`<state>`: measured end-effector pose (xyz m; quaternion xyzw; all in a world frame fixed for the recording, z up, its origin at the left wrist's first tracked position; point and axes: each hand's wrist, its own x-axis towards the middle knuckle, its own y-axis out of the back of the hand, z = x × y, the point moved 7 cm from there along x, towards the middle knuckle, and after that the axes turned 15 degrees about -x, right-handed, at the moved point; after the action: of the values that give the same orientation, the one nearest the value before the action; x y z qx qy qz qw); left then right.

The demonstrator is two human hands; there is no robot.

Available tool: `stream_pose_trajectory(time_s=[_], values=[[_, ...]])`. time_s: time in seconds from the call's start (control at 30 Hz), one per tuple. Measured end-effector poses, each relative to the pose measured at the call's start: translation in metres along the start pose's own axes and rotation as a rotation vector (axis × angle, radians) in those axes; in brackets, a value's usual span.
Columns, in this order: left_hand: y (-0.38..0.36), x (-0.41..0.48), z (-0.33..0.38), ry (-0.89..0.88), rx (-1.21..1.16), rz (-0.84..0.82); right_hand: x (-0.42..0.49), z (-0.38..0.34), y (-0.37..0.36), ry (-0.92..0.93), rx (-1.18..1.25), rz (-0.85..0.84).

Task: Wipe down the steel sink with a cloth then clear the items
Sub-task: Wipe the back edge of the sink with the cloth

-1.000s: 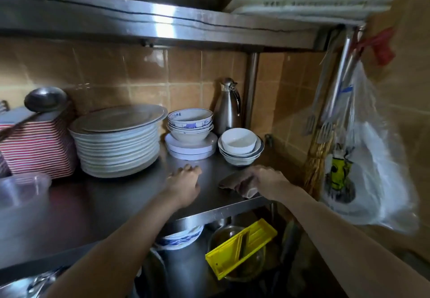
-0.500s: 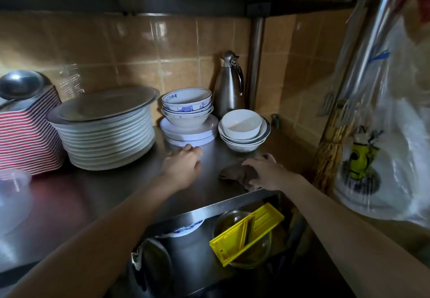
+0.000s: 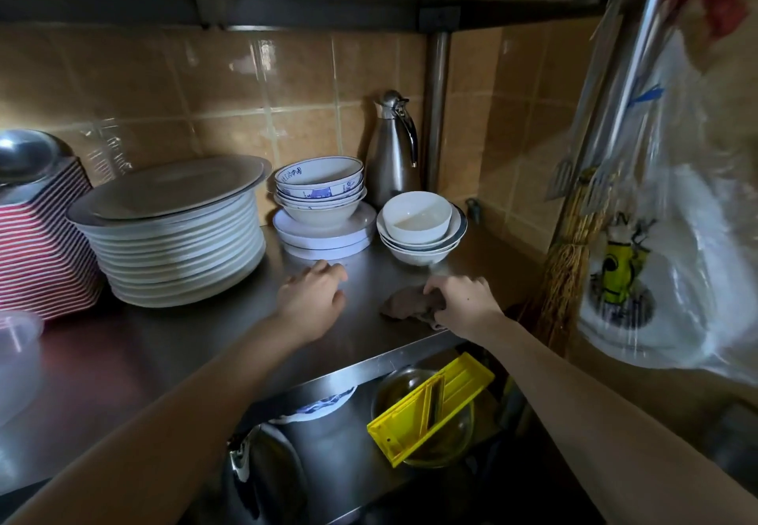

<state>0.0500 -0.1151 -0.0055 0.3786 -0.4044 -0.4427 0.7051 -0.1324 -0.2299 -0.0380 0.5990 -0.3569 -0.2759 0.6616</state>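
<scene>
Risk, as we judge it, lies in a wide stroke of the brown cloth (image 3: 412, 304), bunched under the right hand (image 3: 463, 303) whose grip is curled down pinching it, sweeping up the frame into the nested white bowls (image 3: 420, 225) close above it, glazed, smooth and likely to slide on the brushed-steel surface (image 3: 197, 331). We see the left hand (image 3: 313, 299) resting empty on that surface at frame centre, its fingers loosely curled, just below the blue-patterned bowls (image 3: 320, 190) stacked on round white plates (image 3: 326, 233); a nudge could topple them.
</scene>
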Motion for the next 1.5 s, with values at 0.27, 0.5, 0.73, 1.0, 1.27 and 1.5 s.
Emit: stream_pose_trajectory(time_s=[0.27, 0.5, 0.73, 1.0, 1.27, 1.5], values=[[-0.006, -0.010, 0.025, -0.090, -0.048, 0.034, -0.044, 0.030, 0.015, -0.128, 0.062, 0.056], [-0.034, -0.031, 0.069, -0.233, -0.130, 0.005, -0.114, 0.070, 0.031, -0.262, 0.133, 0.109], [-0.057, -0.063, 0.119, -0.408, -0.218, -0.004, -0.192, 0.095, 0.030, -0.386, 0.148, 0.129], [-0.113, -0.103, 0.142, -0.459, -0.294, -0.137, -0.277, 0.115, -0.011, -0.574, 0.157, 0.051], [-0.173, -0.146, 0.125, -0.404, -0.277, -0.317, -0.340, 0.112, -0.067, -0.699, 0.169, -0.030], [-0.223, -0.187, 0.096, -0.327, -0.294, -0.477, -0.371, 0.082, -0.122, -0.734, 0.240, -0.138]])
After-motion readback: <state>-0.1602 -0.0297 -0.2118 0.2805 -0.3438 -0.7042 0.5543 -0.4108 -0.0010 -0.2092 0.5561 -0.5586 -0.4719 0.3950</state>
